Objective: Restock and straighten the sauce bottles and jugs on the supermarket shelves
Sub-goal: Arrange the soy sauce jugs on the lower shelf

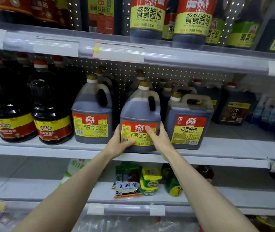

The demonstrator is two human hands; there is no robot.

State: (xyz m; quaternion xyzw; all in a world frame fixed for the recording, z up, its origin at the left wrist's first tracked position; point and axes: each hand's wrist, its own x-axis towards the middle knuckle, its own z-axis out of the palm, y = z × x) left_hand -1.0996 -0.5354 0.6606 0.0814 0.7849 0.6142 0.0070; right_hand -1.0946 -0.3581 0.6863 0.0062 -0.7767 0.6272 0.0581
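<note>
Supermarket shelves (217, 154) hold soy jugs in rows. Both hands clasp the middle jug (140, 114) at the near edge: left hand (119, 143) and right hand (158, 139) curled round its label. Best to square it between its neighbours, label facing out.

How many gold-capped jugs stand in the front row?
3: the left jug, the middle jug held by the left hand and right hand, and the right jug. More stand behind, partly hidden.

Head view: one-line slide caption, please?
A soy sauce jug gripped by the left hand and right hand at the middle shelf's front edge.
</note>
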